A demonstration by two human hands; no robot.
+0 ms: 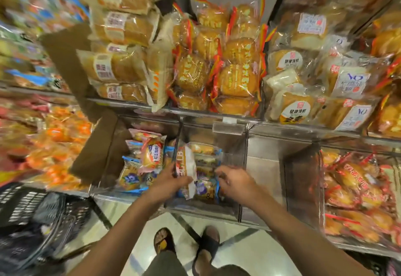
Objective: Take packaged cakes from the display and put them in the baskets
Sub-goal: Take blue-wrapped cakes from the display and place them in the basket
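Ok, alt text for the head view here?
The left hand grips a white cake packet over a clear bin of packets, while the right hand reaches into it. A black basket sits at lower left; more cakes fill the shelf above.

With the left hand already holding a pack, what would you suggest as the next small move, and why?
Probably close the right hand on the blue pack beneath it: the left hand already grips a white pack, and the black basket sits lower left.
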